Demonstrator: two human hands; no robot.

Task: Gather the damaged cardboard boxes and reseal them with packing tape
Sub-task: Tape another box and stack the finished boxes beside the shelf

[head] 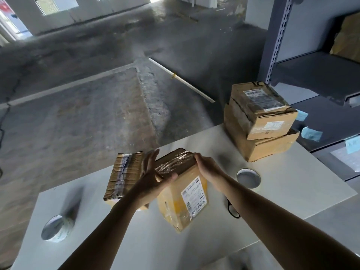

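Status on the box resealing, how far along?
Gathered: four boxes on the table. In hand: left hand and right hand hold the middle box, clear tape across its top. To do: the top stacked box looks torn, the lower box and the left box creased. Tape roll lies idle.

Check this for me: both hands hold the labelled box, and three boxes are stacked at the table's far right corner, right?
Not quite. The head view shows two stacked boxes at the table's far right corner, not three. The left hand and right hand do both hold the labelled box.
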